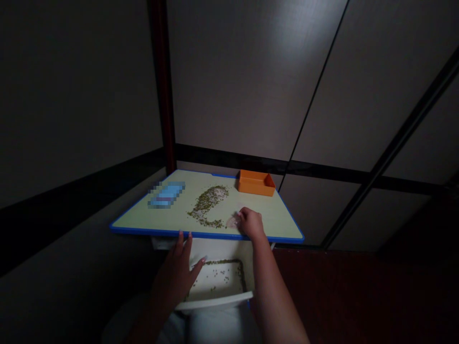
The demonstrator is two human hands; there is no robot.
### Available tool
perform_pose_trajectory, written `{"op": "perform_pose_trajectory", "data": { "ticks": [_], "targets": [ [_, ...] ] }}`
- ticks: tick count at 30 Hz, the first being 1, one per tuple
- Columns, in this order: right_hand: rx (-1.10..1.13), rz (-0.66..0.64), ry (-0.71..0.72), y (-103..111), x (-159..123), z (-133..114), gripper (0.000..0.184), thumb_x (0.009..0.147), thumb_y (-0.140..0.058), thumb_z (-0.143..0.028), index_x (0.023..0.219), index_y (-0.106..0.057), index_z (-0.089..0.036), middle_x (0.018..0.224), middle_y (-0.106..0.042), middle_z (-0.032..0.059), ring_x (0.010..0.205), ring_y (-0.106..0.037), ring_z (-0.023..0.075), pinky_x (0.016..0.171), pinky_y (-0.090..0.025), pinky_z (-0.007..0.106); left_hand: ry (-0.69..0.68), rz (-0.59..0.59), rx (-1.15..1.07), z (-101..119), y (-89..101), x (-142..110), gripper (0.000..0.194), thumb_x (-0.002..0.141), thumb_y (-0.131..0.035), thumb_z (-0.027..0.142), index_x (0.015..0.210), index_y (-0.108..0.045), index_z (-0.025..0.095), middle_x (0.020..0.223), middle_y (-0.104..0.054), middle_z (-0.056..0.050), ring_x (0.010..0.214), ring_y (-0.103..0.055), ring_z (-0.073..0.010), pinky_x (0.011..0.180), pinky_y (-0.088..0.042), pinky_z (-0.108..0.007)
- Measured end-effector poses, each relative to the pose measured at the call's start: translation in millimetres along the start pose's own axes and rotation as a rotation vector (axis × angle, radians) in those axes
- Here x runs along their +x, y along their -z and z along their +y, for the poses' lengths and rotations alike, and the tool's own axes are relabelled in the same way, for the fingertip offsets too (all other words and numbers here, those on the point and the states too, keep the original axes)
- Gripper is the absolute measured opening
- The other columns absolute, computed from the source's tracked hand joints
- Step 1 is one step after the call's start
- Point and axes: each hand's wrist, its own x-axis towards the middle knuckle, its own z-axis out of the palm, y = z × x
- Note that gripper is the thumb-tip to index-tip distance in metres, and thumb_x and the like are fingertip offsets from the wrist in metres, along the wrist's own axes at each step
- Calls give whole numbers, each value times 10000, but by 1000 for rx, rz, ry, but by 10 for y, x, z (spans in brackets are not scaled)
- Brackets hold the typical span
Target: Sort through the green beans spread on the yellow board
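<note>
Small green and whitish grains [210,200] are spread in a curved patch on the pale, blue-edged tabletop [168,222]. My right hand [251,222] rests on the table to the right of them, its fingers curled together. Beside its fingertips lies a small pinkish-white patch [233,221], too blurred to name. What the fingers hold, if anything, is hidden. My left hand [179,267] has its fingers spread, with the fingertips at the table's front edge, over the left side of a pulled-out white drawer [218,302]. Green grains [219,275] lie scattered on the drawer's floor and along its sides.
An orange open box [256,185] stands at the table's back right. A blurred-out light-blue item [167,195] lies at the left. Panelled walls [244,86] rise behind and to the left of the table, and dark red floor [333,291] shows at the right.
</note>
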Motion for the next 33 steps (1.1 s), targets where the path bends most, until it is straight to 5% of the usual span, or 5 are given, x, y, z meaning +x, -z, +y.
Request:
{"op": "perform_pose_trajectory", "data": {
  "ticks": [17, 33],
  "targets": [
    [201, -28, 169, -87, 5, 40, 176, 899, -512, -217, 846, -679, -217, 845, -725, 10, 790, -616, 141, 736, -352, 222, 7, -2, -11, 12, 10, 1, 730, 829, -462, 522, 1426, -344, 118, 1561, -233, -210, 1361, -392, -358, 1067, -400, -480],
    [227, 17, 178, -110, -6, -64, 186, 903, -509, -234, 842, -683, -207, 842, -719, 30, 785, -619, 148, 727, -366, 218, 15, -33, 9, 56, 56, 5, 719, 836, -464, 504, 1417, -356, 93, 1553, -237, -229, 1351, -402, -367, 1056, -411, -482]
  ]
}}
